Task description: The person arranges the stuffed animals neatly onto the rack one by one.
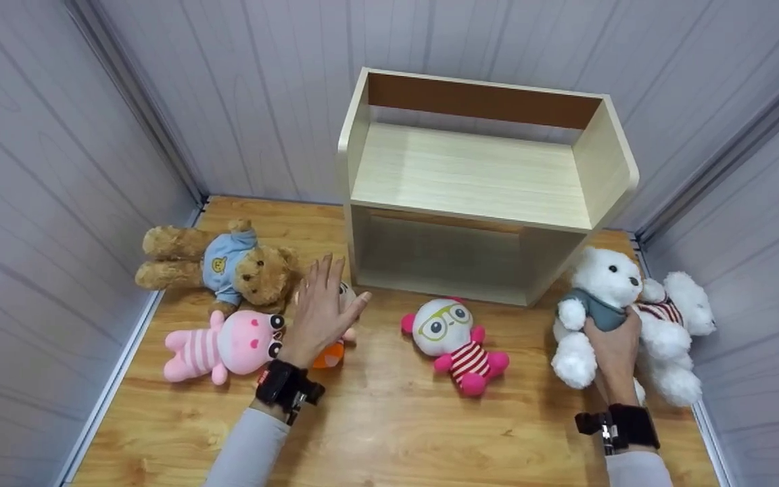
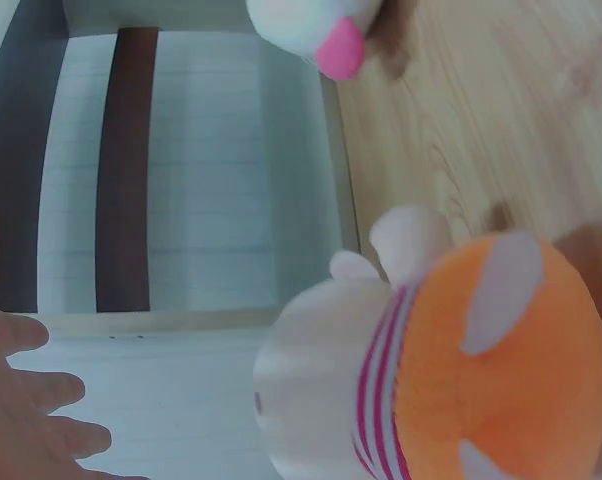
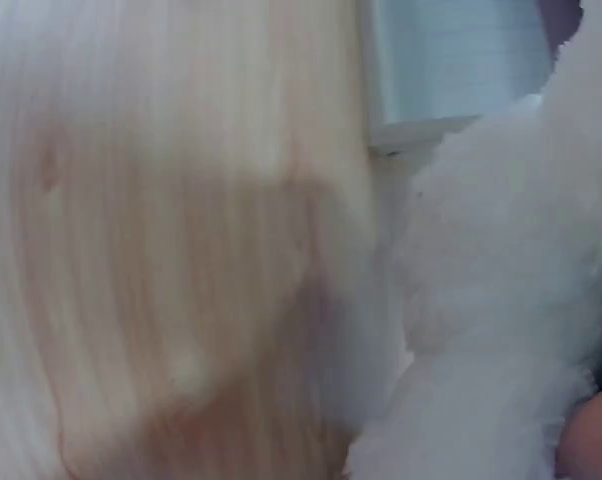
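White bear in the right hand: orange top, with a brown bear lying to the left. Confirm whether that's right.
Not orange: the head view shows the white bear in the right hand wearing a gray-blue top, with the brown bear lying to the left.

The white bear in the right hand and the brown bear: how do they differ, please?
The right hand grips the white bear; the brown bear lies on the wooden surface. The white bear wears a dark greyish top, the brown bear a light blue top with a bear face. Both are furry plush toys.
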A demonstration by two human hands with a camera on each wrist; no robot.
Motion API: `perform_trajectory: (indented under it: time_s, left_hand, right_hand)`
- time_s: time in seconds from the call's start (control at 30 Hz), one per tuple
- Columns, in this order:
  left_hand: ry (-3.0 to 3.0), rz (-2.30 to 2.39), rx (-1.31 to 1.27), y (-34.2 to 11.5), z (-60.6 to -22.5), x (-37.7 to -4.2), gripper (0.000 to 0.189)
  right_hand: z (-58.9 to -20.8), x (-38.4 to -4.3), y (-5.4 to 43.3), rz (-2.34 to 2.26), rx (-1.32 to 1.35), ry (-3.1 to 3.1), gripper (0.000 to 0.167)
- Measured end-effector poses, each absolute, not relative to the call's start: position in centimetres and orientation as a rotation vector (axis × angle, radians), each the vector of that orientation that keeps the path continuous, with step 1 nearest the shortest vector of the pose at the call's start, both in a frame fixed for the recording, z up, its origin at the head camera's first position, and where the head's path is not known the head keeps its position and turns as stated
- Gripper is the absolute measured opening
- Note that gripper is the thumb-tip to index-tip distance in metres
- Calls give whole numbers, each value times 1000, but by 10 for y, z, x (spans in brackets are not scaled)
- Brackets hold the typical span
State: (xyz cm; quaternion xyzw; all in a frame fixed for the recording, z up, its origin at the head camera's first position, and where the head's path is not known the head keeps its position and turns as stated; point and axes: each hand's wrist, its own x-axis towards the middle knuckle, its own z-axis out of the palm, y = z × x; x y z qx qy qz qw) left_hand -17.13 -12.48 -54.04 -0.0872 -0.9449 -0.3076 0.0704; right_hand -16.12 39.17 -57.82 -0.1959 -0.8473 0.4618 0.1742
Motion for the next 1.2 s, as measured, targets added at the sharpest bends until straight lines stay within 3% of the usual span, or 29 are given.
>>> perform_trajectory:
  time_s: [0.27, 0.5, 0.73, 0.97, 1.2]
  left_hand:
    - [-2732, -999, -337, -115, -532, -169, 86]
    - [-2627, -1112, -426, -105, -522, -165, 83]
    - [-2548, -1480, -531, -98, -514, -163, 73]
    - [-2456, -1748, -582, -91, -511, -165, 65]
    - [-2275, -2095, -728, -62, -511, -166, 62]
  right_hand:
    - [-555, -148, 376, 1449, -465, -2138, 79]
    - [-520, -133, 348, 1587, -288, -1767, 75]
    - [-489, -116, 306, 1476, -71, -1613, 77]
    - [-508, -121, 286, 1442, 117, -1617, 111]
    - [-528, -130, 255, 1452, 270, -1722, 107]
